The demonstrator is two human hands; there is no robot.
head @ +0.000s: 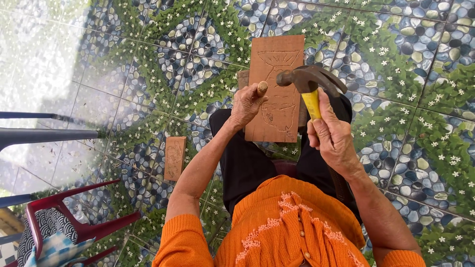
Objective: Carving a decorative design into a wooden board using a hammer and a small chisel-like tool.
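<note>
A tall wooden board (pixel 277 59) with a carved vase-like outline rests on my lap, over black trousers. My left hand (pixel 246 105) grips a wooden-handled chisel (pixel 261 88) whose butt end sticks up beside the board's left edge; its blade is hidden. My right hand (pixel 330 136) is closed around the yellow handle of a claw hammer (pixel 308 79). The hammer's dark head hangs over the board, just right of the chisel's butt and not touching it.
A smaller carved wooden block (pixel 174 158) lies on the patterned pebble-and-leaf floor tiles (pixel 405 74) to my left. A red plastic chair (pixel 74 222) with patterned cloth stands at lower left. Grey and blue chair legs (pixel 49 134) reach in from the left edge.
</note>
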